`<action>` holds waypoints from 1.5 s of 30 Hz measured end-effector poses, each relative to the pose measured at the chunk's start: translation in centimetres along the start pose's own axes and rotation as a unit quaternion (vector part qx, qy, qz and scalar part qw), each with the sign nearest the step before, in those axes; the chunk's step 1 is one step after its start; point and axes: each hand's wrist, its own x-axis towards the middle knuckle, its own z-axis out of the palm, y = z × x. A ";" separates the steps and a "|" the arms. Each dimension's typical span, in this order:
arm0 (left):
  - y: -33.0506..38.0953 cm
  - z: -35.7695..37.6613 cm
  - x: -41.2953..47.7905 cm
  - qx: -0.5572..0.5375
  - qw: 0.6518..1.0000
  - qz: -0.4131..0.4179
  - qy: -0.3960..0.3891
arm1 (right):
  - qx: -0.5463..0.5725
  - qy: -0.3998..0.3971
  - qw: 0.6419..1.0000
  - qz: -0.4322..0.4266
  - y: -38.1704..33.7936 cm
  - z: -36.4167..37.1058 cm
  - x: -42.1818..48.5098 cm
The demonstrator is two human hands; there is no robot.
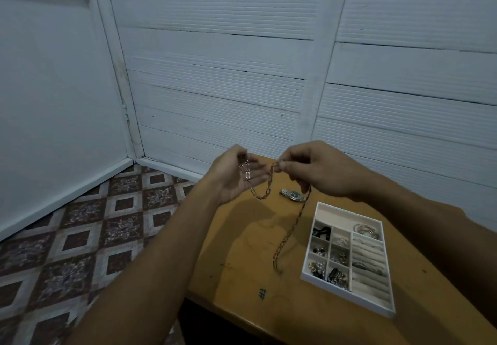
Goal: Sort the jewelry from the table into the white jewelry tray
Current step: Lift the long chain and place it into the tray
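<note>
A long gold link chain (289, 233) hangs above the wooden table (242, 237). My right hand (317, 170) pinches the chain between thumb and fingers near its upper part. My left hand (236, 172) is palm-up with the chain draped over its fingers, thumb curled over the links. A loop sags between both hands; the free end trails down to the table. The white jewelry tray (387, 308) lies on the table at the right, with small compartments holding earrings, beads, bangles and ring rolls. A silver wristwatch (294, 195) lies on the table behind the chain.
The table stands against a white panelled wall (242, 75). Patterned floor tiles (80, 237) spread out to the left, below the table's left edge. A small dark mark (262, 294) sits near the table's front edge.
</note>
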 end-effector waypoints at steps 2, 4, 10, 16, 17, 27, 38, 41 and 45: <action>-1.1 1.2 -0.2 0.054 0.996 -0.037 -0.064 | -0.029 0.026 0.999 -0.004 -0.6 -0.3 0.9; -2.0 2.1 -0.5 0.070 0.989 -0.073 -0.104 | -0.071 0.056 0.996 -0.005 -0.8 -0.5 1.8; -2.6 2.1 -0.9 -0.013 0.982 -0.085 -0.168 | -0.133 0.097 0.986 0.014 -0.1 -0.9 3.2; -1.8 1.4 -1.4 -0.035 0.982 -0.063 -0.172 | -0.144 0.092 0.985 0.022 1.1 -0.4 3.5; -1.8 1.4 -1.5 -0.029 0.985 -0.054 -0.163 | -0.145 0.093 0.985 0.021 1.3 -0.4 3.5; -1.5 1.0 -1.7 -0.104 0.992 -0.008 -0.073 | -0.233 0.011 0.972 0.037 2.7 -2.0 2.9; -2.1 2.2 -0.3 -0.234 0.971 0.039 0.041 | -0.187 0.022 0.982 0.008 -0.5 -0.9 1.7; -1.4 2.1 0.1 -0.316 0.946 0.054 0.046 | -0.184 -0.012 0.983 0.014 -0.2 0.2 0.6; -0.4 1.8 0.3 -0.363 0.928 0.067 0.050 | -0.151 -0.047 0.987 0.030 1.5 1.0 -1.3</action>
